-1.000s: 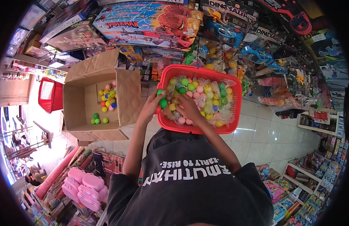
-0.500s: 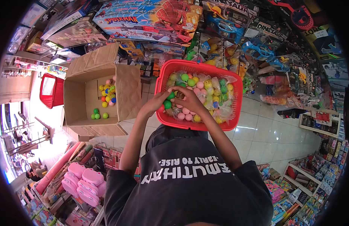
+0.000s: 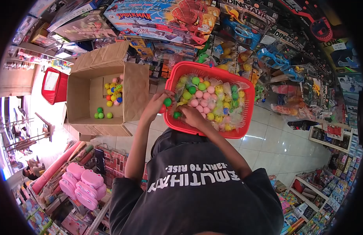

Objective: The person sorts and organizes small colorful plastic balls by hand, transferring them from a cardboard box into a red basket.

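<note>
A red plastic basket (image 3: 250, 105) is in front of me, filled with small balls in pink, yellow and green, some in clear plastic bags. Over its left rim, my left hand (image 3: 153, 107) is closed around a green ball (image 3: 167, 102) and a red ball (image 3: 162, 109). My right hand (image 3: 193, 116) reaches inside the basket's left part, its fingers curled at a dark green ball (image 3: 176, 115). Left of the basket stands an open cardboard box (image 3: 81, 100). Inside it lie several green balls (image 3: 100, 110) and a cluster of yellow, orange and pink ones (image 3: 114, 94).
Another red basket (image 3: 55, 86) stands beyond the box at the left. Boxed toys, one a Spiderman box (image 3: 162, 19), line the far side. Pink cases (image 3: 85, 186) and rolls (image 3: 58, 164) are at the lower left. Tiled floor (image 3: 264, 143) lies to the right.
My hands have moved apart. The left has drawn left with a green and a red ball; the right has gone lower, with a dark green ball at its fingers. The basket appears slightly further right.
</note>
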A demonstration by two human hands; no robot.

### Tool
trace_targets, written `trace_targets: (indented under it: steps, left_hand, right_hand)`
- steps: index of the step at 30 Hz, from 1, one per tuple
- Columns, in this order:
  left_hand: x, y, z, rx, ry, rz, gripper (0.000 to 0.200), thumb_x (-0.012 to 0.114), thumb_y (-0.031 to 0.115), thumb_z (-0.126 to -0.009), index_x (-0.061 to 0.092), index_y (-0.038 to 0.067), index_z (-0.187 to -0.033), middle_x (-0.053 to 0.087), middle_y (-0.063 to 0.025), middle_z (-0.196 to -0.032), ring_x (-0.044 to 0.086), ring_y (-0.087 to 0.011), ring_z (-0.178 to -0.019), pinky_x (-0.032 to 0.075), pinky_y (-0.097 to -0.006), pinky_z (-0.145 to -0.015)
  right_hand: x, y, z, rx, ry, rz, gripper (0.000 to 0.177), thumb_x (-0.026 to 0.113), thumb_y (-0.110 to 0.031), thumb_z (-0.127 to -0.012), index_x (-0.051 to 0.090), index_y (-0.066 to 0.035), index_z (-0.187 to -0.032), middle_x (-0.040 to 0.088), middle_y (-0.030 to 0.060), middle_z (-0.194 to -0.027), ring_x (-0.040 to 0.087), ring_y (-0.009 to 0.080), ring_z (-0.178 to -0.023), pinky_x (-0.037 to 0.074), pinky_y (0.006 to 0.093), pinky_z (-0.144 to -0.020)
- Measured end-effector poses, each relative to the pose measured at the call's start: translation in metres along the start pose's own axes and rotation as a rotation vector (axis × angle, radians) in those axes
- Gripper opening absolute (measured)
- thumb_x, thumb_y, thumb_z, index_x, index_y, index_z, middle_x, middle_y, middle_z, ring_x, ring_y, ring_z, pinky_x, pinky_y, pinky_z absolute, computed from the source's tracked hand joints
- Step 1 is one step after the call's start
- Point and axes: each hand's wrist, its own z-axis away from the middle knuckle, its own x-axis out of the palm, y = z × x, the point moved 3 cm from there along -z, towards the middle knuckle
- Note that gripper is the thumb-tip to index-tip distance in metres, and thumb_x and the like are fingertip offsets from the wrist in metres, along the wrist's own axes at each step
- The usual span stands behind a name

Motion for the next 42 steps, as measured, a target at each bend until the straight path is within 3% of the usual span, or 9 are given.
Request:
trace_targets:
  steps: [10, 14, 17, 19, 22, 28, 33, 36, 42]
  left_hand:
    - [-0.003, -0.005, 0.001, -0.021, -0.011, 0.098, 0.026, 0.04, 0.012, -0.088, 0.053, -0.003, -0.105, 0.059, -0.0093, -0.094, 0.061, -0.0164, -0.085, 0.046, -0.0268, -0.078]
    - [-0.001, -0.007, 0.001, 0.013, -0.026, 0.052, 0.026, 0.041, 0.011, -0.088, 0.053, -0.003, -0.106, 0.059, -0.0097, -0.097, 0.059, -0.0159, -0.089, 0.045, -0.0267, -0.081]
    - [0.005, -0.002, 0.005, 0.033, -0.058, 0.006, 0.026, 0.042, 0.01, -0.087, 0.051, -0.003, -0.108, 0.059, -0.0096, -0.098, 0.057, -0.016, -0.093, 0.043, -0.0265, -0.083]
    - [0.008, -0.001, 0.004, 0.045, -0.068, -0.021, 0.027, 0.045, 0.01, -0.087, 0.05, -0.003, -0.11, 0.058, -0.0095, -0.098, 0.057, -0.0158, -0.093, 0.043, -0.0261, -0.083]
    - [0.015, 0.002, -0.001, 0.077, -0.047, -0.098, 0.03, 0.049, 0.013, -0.087, 0.047, -0.002, -0.113, 0.058, -0.0092, -0.097, 0.056, -0.0151, -0.092, 0.042, -0.0255, -0.082]
    - [0.018, 0.005, -0.01, 0.014, 0.01, -0.145, 0.033, 0.054, 0.024, -0.088, 0.047, 0.001, -0.111, 0.057, -0.0082, -0.094, 0.053, -0.0127, -0.088, 0.042, -0.0251, -0.077]
    - [0.019, -0.007, -0.017, 0.101, -0.017, -0.315, 0.033, 0.054, 0.027, -0.089, 0.048, 0.003, -0.11, 0.057, -0.0087, -0.097, 0.056, -0.0124, -0.086, 0.045, -0.0259, -0.07]
    - [0.018, 0.015, -0.006, 0.06, 0.037, -0.083, 0.037, 0.05, 0.033, -0.09, 0.049, 0.001, -0.108, 0.059, -0.0105, -0.095, 0.06, -0.0151, -0.082, 0.046, -0.0275, -0.063]
    - [-0.011, 0.025, -0.001, 0.025, 0.205, 0.016, 0.051, 0.039, 0.047, -0.092, 0.052, -0.002, -0.095, 0.06, -0.013, -0.069, 0.062, -0.018, -0.061, 0.047, -0.0241, -0.053]
  right_hand:
    - [0.009, -0.003, -0.002, -0.012, 0.075, 0.223, 0.03, 0.07, -0.016, -0.067, 0.056, -0.009, -0.093, 0.061, 0.0114, -0.071, 0.061, 0.0298, -0.069, 0.048, 0.0402, -0.058]
    - [0.004, -0.002, 0.0, -0.113, 0.119, 0.178, 0.03, 0.07, -0.015, -0.066, 0.056, -0.009, -0.093, 0.061, 0.0118, -0.073, 0.061, 0.0298, -0.069, 0.047, 0.0388, -0.057]
    - [-0.005, 0.008, -0.001, 0.002, 0.023, 0.012, 0.029, 0.068, -0.014, -0.071, 0.057, -0.008, -0.097, 0.059, 0.0087, -0.077, 0.06, 0.0231, -0.072, 0.047, 0.0333, -0.061]
    - [-0.02, 0.008, -0.004, 0.099, 0.122, -0.357, 0.032, 0.067, -0.015, -0.075, 0.056, -0.007, -0.104, 0.057, 0.0051, -0.083, 0.057, 0.0166, -0.071, 0.045, 0.0278, -0.062]
    - [-0.052, -0.018, -0.006, 0.053, 0.229, -0.63, 0.038, 0.066, -0.015, -0.074, 0.054, -0.008, -0.11, 0.055, 0.006, -0.089, 0.056, 0.0173, -0.078, 0.044, 0.0286, -0.066]
    - [-0.065, -0.039, -0.01, -0.129, 0.344, -0.276, 0.046, 0.069, -0.017, -0.073, 0.052, -0.007, -0.115, 0.05, 0.0093, -0.108, 0.052, 0.0207, -0.097, 0.042, 0.031, -0.081]
    - [-0.058, -0.025, -0.014, -0.153, 0.325, -0.276, 0.046, 0.07, -0.018, -0.073, 0.052, -0.005, -0.114, 0.052, 0.0094, -0.103, 0.053, 0.0231, -0.096, 0.042, 0.032, -0.083]
    - [-0.064, -0.008, -0.007, -0.046, 0.264, -0.318, 0.046, 0.07, -0.018, -0.072, 0.053, -0.005, -0.113, 0.053, 0.0106, -0.1, 0.054, 0.0254, -0.093, 0.043, 0.0334, -0.08]
    - [-0.034, 0.019, -0.004, 0.01, 0.097, -0.075, 0.041, 0.069, -0.015, -0.068, 0.055, -0.005, -0.105, 0.053, 0.0127, -0.099, 0.055, 0.03, -0.089, 0.045, 0.0369, -0.076]
